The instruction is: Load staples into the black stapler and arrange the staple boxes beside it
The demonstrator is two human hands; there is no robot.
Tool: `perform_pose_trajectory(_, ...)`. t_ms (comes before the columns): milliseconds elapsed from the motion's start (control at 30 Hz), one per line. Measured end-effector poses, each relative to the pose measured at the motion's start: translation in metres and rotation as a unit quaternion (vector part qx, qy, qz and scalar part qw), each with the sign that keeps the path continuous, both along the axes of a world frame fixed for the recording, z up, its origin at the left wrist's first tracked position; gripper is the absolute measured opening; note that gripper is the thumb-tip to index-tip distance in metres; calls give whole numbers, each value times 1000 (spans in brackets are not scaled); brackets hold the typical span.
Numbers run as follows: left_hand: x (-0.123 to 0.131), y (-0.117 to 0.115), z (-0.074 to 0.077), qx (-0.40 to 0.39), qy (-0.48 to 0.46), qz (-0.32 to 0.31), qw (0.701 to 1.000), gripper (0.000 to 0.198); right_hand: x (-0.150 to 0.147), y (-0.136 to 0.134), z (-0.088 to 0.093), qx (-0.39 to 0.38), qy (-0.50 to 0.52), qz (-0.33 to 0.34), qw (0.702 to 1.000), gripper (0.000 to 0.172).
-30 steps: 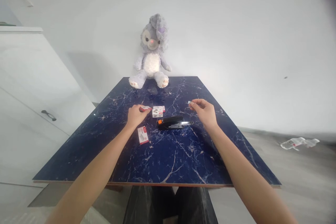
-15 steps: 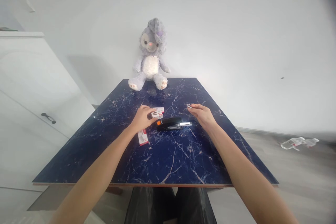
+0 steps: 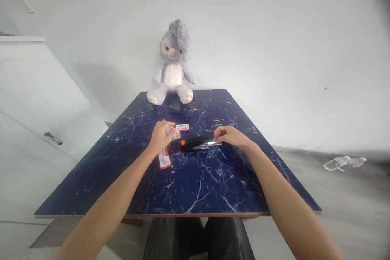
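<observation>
A black stapler with an orange end lies on the blue marbled table, its silver metal part extending to the right. My right hand is closed in a pinch just above that metal end, holding a small strip of staples, mostly hidden by the fingers. To the left of the stapler, my left hand grips a small red-and-white staple box between thumb and fingers. Behind it lies another red-and-white box. A third red-and-white box lies nearer me, below my left wrist.
A grey plush rabbit sits at the table's far edge against the wall. On the left stands a white cabinet with a dark handle. Clear plastic bottles lie on the floor at the right.
My right hand has come down and slightly left, bringing the strip to the stapler's metal end. My left hand has shifted left with its box, away from the stapler.
</observation>
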State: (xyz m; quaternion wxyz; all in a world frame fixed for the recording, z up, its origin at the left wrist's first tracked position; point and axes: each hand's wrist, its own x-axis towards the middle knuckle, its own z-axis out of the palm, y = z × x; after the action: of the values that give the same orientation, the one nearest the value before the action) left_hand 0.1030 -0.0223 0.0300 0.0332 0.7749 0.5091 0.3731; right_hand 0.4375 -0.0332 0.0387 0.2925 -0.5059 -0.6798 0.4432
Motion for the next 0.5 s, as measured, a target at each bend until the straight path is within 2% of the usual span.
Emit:
perform_pose_trajectory(100,-2,2,0,2,-10,3,1000,19,8,1,5,52,-51,-18,997,18)
perform_pose_trajectory(167,-4,1,2,-4,-15,-7,1000,19,15,2,4,77,-112,14,991,32)
perform_pose_trajectory(267,0,-6,8,-33,-5,-79,996,24,21,3,0,113,-163,73,978,45)
perform_pose_trajectory(367,10,-18,11,-82,43,-178,980,42,16,3,-4,137,-152,93,974,39)
perform_pose_trajectory(433,18,-23,11,-114,78,-198,970,56,11,2,-4,147,-151,92,973,32)
perform_pose_trajectory(500,23,-25,11,-136,98,-188,968,62,7,2,-3,160,-159,87,970,25)
